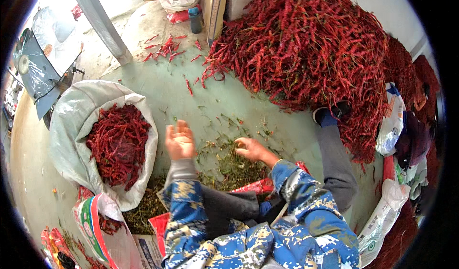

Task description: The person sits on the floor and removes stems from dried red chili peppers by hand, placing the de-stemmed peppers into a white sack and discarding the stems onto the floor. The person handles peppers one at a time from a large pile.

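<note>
My left hand [180, 141] was spread, palm up, just right of the white sack [67, 121], whose mouth showed red chillies [117, 142] inside. My right hand [256, 149] was half curled above the green scraps [234, 169] on the floor [153, 90]; I could not tell whether its fingers pinched anything. Far right rose the big chilli heap [306, 44], my shoe [341, 109] by its near edge. Loose chillies [168, 48] lay to its left.
</note>
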Tool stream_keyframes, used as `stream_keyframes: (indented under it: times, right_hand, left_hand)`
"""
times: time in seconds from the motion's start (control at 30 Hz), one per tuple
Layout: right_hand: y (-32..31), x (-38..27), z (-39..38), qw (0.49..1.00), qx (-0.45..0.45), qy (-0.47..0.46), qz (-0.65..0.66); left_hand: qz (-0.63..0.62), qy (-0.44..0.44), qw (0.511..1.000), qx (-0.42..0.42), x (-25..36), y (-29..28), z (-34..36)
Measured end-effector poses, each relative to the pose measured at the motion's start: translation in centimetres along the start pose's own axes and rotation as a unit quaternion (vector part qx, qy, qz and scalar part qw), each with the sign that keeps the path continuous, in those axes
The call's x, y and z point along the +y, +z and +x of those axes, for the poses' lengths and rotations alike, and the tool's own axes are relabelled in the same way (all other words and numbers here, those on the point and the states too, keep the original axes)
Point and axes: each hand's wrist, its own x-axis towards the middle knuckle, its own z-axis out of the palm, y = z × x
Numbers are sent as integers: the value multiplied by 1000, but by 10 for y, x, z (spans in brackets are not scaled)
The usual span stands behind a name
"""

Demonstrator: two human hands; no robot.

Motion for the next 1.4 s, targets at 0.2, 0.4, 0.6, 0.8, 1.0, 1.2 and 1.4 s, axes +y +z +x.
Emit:
stream_keyframes:
  times: [0.2,0.4,0.6,0.8,1.0,1.2,1.4]
  right_hand:
    - [-96,-33,156,864,152,-107,-467]
    - [-115,-26,380,721,105,-68,-681]
    - [-116,-10,457,787,98,-34,-609]
    - [-48,-13,304,877,8,-102,-469]
    - [-71,3,100,960,57,14,-274]
    - [-113,18,-25,964,136,151,170]
    - [-113,51,-99,963,246,100,36]
  left_hand:
    - [164,11,986,-4,-50,3,10]
    - [161,-57,979,110,-47,-2,46]
    - [243,-99,954,143,-48,-11,59]
    - [280,-74,952,99,-44,2,44]
    - [295,-36,952,72,-46,-19,7]
    - [339,-71,936,62,-55,-40,-14]
    - [429,-78,899,33,-72,-50,-55]
